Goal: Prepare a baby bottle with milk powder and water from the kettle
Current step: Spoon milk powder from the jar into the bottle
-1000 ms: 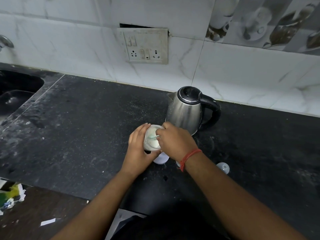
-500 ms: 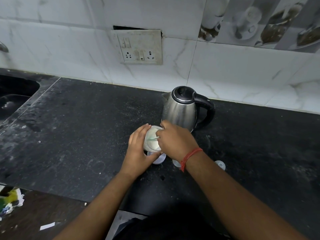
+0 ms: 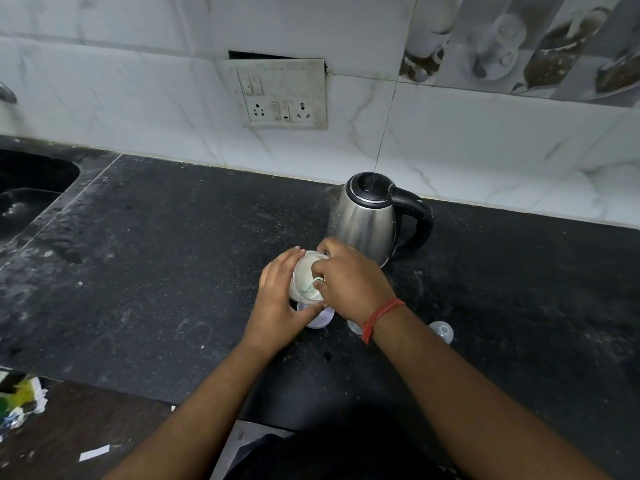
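At the bottom edge both forearms reach in over the black counter (image 3: 173, 271), their elbows cut off by the frame. The left hand (image 3: 277, 303) wraps its fingers and thumb around a clear container of white powder (image 3: 304, 275), hiding most of its wall. The right hand (image 3: 349, 282), a red thread (image 3: 381, 318) at its wrist, curls over the container's mouth and pinches a pale green scoop (image 3: 310, 287); only a sliver of the scoop shows, and whether it carries powder cannot be told. Under the hands a pale round piece (image 3: 320, 320) peeks out, too covered to identify. A small clear cap-like piece (image 3: 441, 331) sits apart to the right. Just behind stands the steel kettle (image 3: 367, 220), lid closed. Further back, a wall socket plate (image 3: 282, 95); the sink (image 3: 31, 192) is cut off at left.
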